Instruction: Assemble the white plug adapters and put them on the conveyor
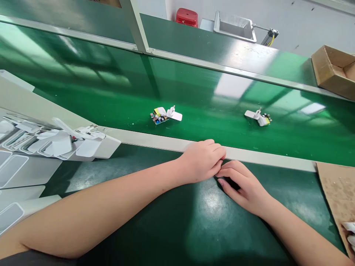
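Note:
My left hand (203, 161) lies over the pale metal rail (155, 141) with its fingers curled under; whatever is inside them, if anything, is hidden. Beside it, my right hand (244, 184) hovers at or rests on the dark green worktop (155, 221). Its fingers are bent, the thumb stands apart, and no object shows in the gap. The fingertips of both hands meet. Beyond the rail, on the green belt (199, 92), lies a small circuit board (160, 116) joined to a white plug piece (174, 113). Farther right lies a second white plug piece (253, 113) with its board (264, 119).
Left of my arm stand white plastic bins (30, 170), the upper one filled with white casings (61, 142). A cardboard sheet (332, 192) lies at right. Across the belt are a cardboard box (334, 72), a metal tray (235, 27), a red stool (186, 16) and an upright post (135, 26).

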`<state>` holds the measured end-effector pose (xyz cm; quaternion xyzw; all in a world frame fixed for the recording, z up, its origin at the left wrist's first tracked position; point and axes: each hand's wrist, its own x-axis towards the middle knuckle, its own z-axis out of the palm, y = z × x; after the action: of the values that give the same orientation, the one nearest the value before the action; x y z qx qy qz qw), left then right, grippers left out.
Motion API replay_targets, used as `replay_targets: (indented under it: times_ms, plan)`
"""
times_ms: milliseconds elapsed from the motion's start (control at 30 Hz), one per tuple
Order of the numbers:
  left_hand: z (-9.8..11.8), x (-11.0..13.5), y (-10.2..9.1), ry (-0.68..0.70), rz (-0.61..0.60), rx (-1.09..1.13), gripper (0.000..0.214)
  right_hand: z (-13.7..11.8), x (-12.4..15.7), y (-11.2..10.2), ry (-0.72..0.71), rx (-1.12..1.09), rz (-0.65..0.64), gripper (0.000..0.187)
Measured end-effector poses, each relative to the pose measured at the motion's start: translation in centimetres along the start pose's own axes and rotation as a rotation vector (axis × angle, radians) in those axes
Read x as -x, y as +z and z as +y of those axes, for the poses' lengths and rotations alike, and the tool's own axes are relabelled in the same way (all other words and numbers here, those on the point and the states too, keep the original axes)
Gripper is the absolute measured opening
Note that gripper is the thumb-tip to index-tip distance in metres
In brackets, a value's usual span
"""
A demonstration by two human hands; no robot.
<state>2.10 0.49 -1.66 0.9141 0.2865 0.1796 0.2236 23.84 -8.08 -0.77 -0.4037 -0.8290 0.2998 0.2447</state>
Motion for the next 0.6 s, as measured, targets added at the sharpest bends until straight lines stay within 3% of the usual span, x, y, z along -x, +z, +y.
replay_targets:
  times_ms: [600]
  plan:
    - [0.07,-0.05,-0.20,-0.001,-0.001,-0.001,0.009,0.04,0.03,0.15,-0.003,0.003,0.008,0.023]
